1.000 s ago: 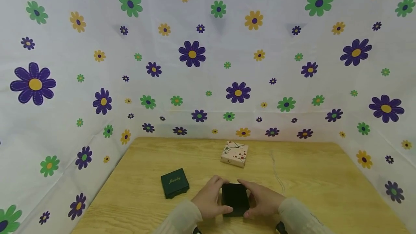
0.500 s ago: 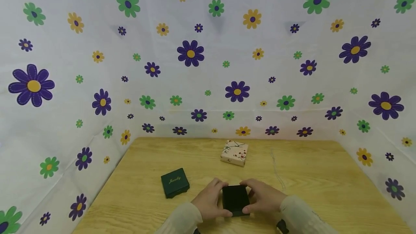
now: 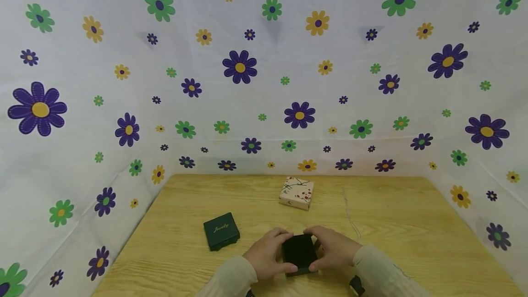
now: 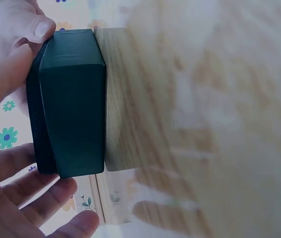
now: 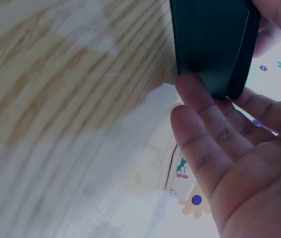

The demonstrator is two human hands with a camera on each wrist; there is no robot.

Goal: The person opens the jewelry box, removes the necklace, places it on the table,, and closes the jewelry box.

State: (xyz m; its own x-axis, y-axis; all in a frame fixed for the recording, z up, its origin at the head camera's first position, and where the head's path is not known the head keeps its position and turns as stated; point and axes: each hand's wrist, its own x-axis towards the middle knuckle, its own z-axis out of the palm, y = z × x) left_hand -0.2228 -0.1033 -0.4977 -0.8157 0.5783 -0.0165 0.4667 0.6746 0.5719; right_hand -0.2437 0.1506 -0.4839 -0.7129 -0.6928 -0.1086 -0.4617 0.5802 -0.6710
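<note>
Both hands grip a dark green jewelry box (image 3: 304, 271) on the table. Its upper face is a black velvety insert (image 3: 299, 250). My left hand (image 3: 270, 255) pinches the left side, with fingertips at the far corner and the thumb at the near edge. On the opposite side, my right hand (image 3: 336, 249) mirrors that hold. From the left wrist, the green wall (image 4: 73, 109) shows with the black pad (image 4: 42, 119) standing slightly proud at a slant. In the right wrist view, fingertips touch the box's lower corner (image 5: 207, 44).
A green box lid (image 3: 221, 231) with gold lettering lies to the left. Farther back sits a cream floral box (image 3: 296, 193). A thin silvery chain (image 3: 349, 217) stretches across the wooden table (image 3: 396, 223) at right. Flower-printed cloth (image 3: 264, 95) surrounds the table.
The left fingers have shifted slightly right along the box's far edge. Both hands keep hold of the box, which stays in nearly the same place. The view has moved slightly.
</note>
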